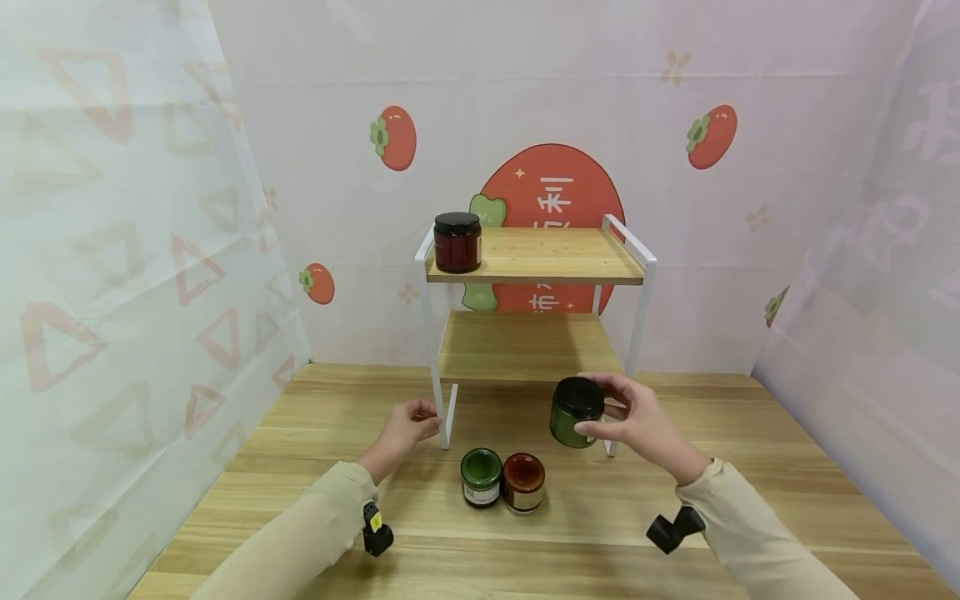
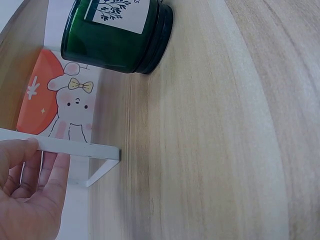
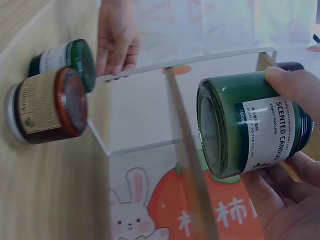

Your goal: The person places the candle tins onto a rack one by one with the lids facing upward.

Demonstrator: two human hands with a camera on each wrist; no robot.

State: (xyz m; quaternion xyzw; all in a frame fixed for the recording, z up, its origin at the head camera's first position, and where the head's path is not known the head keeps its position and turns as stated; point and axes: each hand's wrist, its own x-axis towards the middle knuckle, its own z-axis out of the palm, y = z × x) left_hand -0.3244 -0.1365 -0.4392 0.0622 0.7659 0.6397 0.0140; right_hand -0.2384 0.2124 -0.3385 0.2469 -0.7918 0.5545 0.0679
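Observation:
My right hand [image 1: 630, 417] grips a green glass scented candle jar [image 1: 576, 414] with a black lid, held above the table before the shelf's right leg. In the right wrist view its white label [image 3: 267, 132] reads "SCENTED CANDLES"; thumb and fingers lie on opposite sides. My left hand [image 1: 408, 429] pinches the white left front leg [image 2: 75, 147] of a two-tier shelf, thumb on one side and fingers behind. Between the hands, a second green jar [image 1: 481, 477] stands lid down on the table, beside an amber-red jar [image 1: 523, 482].
A dark red jar [image 1: 458, 243] with a black lid stands at the left front of the shelf's wooden top board [image 1: 555, 254]. Below lies the lower board [image 1: 528, 346]. The wooden table [image 1: 337, 400] is bordered by printed cloth walls [image 1: 322, 167] at back and sides.

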